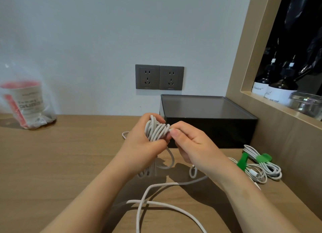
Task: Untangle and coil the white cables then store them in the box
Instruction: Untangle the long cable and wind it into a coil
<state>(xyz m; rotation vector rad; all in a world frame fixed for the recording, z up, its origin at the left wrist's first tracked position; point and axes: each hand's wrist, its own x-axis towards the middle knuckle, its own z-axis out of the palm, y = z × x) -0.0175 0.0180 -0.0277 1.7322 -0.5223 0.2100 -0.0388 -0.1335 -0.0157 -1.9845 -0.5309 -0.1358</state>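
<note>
From the head view we see a wooden tabletop (pixel 61 163) set against a pale wall with two grey sockets (pixel 159 77). A plastic bag (pixel 26 102) holding a red-and-white cup stands far left. On the right, a wood-framed shelf holds dark bottles (pixel 278 86) and a glass jar (pixel 306 103).

The black box (pixel 209 128) sits at the far right against the wall. The left hand (pixel 141 145) grips a bunch of loops of the white cable (pixel 156 130), its fingers (pixel 155 143) curled round them, just in front of the box. The right hand (pixel 188 145) pinches a strand at the bunch's right side. The cable's loose length (pixel 156 205) trails over the near tabletop. Two bundled cables (pixel 261 164) with green ties (pixel 264 158) lie right, near the box.
</note>
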